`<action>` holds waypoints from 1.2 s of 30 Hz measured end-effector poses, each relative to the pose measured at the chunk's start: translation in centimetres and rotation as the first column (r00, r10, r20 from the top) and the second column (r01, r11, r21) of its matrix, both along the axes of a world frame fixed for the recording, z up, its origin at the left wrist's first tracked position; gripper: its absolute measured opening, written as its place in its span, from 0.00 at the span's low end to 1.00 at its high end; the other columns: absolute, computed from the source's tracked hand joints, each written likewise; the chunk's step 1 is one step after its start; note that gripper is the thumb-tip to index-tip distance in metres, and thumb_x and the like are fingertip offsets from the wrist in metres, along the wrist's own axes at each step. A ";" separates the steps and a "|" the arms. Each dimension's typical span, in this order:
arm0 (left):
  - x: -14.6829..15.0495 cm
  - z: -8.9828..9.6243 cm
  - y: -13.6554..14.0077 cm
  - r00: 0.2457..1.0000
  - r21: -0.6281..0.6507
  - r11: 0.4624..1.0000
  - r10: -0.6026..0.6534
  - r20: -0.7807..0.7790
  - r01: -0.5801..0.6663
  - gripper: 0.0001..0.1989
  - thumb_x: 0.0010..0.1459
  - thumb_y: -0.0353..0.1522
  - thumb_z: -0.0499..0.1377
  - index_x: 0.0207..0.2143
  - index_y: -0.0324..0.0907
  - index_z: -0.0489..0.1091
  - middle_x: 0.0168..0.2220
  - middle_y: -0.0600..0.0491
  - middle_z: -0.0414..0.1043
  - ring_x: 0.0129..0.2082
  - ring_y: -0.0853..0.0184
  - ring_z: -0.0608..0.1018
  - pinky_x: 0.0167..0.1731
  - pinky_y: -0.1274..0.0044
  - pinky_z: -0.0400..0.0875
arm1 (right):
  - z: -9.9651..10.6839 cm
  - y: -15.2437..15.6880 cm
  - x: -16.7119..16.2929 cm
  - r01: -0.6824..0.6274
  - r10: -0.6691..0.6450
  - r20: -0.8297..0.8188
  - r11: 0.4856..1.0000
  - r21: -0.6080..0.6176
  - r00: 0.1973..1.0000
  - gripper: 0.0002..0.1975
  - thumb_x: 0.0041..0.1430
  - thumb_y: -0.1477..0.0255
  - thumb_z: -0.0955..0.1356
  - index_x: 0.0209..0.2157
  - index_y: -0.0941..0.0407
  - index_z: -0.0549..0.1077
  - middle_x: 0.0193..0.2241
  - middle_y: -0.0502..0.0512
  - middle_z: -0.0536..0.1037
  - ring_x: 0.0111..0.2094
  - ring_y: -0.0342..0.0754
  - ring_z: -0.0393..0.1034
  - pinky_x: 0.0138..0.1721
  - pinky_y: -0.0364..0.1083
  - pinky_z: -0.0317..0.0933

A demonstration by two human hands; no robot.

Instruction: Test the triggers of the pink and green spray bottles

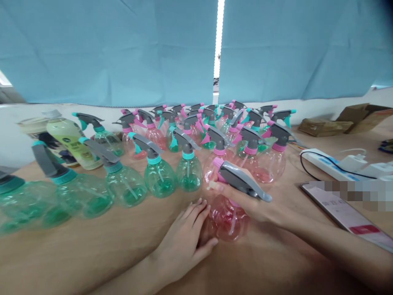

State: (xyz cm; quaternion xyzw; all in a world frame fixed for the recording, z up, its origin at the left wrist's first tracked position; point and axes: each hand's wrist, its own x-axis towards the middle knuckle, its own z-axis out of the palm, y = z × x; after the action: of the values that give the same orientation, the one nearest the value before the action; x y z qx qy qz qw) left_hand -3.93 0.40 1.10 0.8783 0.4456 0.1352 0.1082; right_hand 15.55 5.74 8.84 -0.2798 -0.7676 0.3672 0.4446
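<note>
A pink spray bottle (229, 219) with a grey trigger head stands close in front of me, some reddish liquid showing in its clear body. My right hand (242, 200) is closed around its neck below the spray head, the thumb near the nozzle side. My left hand (187, 237) is open on the left, fingers stretched out and thumb apart, next to the bottle's lower side; whether it touches the bottle I cannot tell. A green spray bottle (188, 174) and another pink spray bottle (272, 164) stand just behind.
Several green spray bottles (125, 184) line the left, with more pink and green ones behind. A labelled bottle (73, 141) stands back left. On the right are a phone (346, 217), a white power strip (325, 164) with cables, and a cardboard box (365, 116).
</note>
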 end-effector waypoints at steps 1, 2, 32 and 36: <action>0.0 0.0 0.0 1.000 0.002 1.000 0.000 -0.002 0.000 0.28 0.64 0.43 0.55 0.61 0.38 0.58 0.63 0.41 0.59 0.63 0.52 0.60 0.59 0.57 0.59 | -0.1 0.0 0.0 -0.003 0.003 0.000 1.000 -0.005 1.000 0.13 0.60 0.61 0.66 0.26 0.52 0.63 0.22 0.45 0.62 0.22 0.41 0.55 0.23 0.42 0.54; 0.0 0.1 0.0 1.000 0.003 1.000 0.000 -0.006 0.000 0.28 0.64 0.43 0.56 0.61 0.38 0.58 0.63 0.41 0.59 0.63 0.52 0.60 0.59 0.57 0.59 | -0.1 0.0 0.0 -0.003 0.003 -0.002 1.000 -0.009 1.000 0.13 0.61 0.61 0.66 0.26 0.52 0.63 0.21 0.45 0.62 0.22 0.41 0.55 0.23 0.42 0.54; 0.1 -0.3 0.0 1.000 0.033 0.999 -0.002 -0.014 0.003 0.27 0.63 0.42 0.57 0.59 0.36 0.60 0.62 0.39 0.59 0.63 0.51 0.61 0.59 0.57 0.59 | -0.6 -0.3 -0.1 -0.035 0.019 -0.080 0.979 -0.201 0.997 0.09 0.59 0.68 0.68 0.42 0.51 0.72 0.34 0.49 0.76 0.32 0.45 0.71 0.37 0.45 0.66; 0.0 -0.5 0.0 1.000 0.044 0.999 0.001 0.007 -0.001 0.27 0.63 0.42 0.57 0.59 0.38 0.59 0.62 0.41 0.59 0.63 0.52 0.62 0.59 0.58 0.60 | 0.1 -0.4 -0.2 -0.026 0.012 -0.076 0.982 -0.189 0.997 0.08 0.58 0.70 0.67 0.40 0.52 0.71 0.32 0.48 0.75 0.30 0.43 0.70 0.34 0.43 0.65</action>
State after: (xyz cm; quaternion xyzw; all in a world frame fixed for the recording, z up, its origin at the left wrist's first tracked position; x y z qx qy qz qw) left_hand -3.97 0.43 0.61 0.8799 0.4424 0.1479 0.0903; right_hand 15.32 5.32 8.98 -0.2997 -0.7146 0.4533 0.4406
